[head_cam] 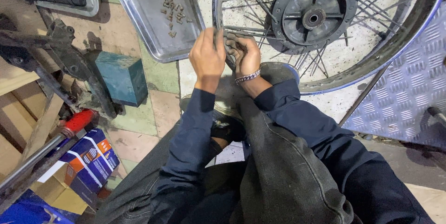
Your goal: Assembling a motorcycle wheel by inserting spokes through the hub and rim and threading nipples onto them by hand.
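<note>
Steel rim [222, 5] of the spoked wheel [325, 24] fills the upper right; my left hand [207, 56] and right hand [246, 56] both grip its near edge at centre. Tray [139, 10] of nipples [172, 8] lies just left, teal block [123, 77] beyond.

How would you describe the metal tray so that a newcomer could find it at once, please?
Start at the big spoked wheel lying on the floor; the tray lies just beyond its rim, past the left hand. It is flat, grey and rectangular, and it alone holds a scatter of small nipples.
</note>
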